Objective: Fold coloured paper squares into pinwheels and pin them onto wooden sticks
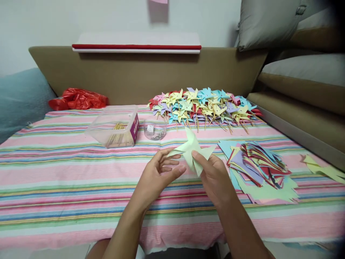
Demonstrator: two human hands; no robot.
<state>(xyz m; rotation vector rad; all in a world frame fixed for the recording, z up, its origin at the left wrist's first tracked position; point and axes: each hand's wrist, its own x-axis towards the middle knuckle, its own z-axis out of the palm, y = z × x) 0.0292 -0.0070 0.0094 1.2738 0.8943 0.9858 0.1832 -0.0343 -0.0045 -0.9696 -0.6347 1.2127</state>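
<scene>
A pale green paper pinwheel (191, 145) is held up above the striped cloth, its blades folded in toward the middle. My right hand (215, 176) pinches it, thumb pressed on the centre and the other fingers behind. Beside its left blade is my left hand (161, 171), with thumb and fingers apart; the index fingertip reaches the blade's edge, and whether it touches is hard to tell. No stick shows on this pinwheel.
Finished pinwheels on sticks (202, 108) are heaped at the back. Cut coloured paper (261, 165) lies right. A clear box of sticks (118, 133), a round container with small metal pieces (156, 131) and a red plastic bag (81, 99) stand left on the striped cloth (67, 187).
</scene>
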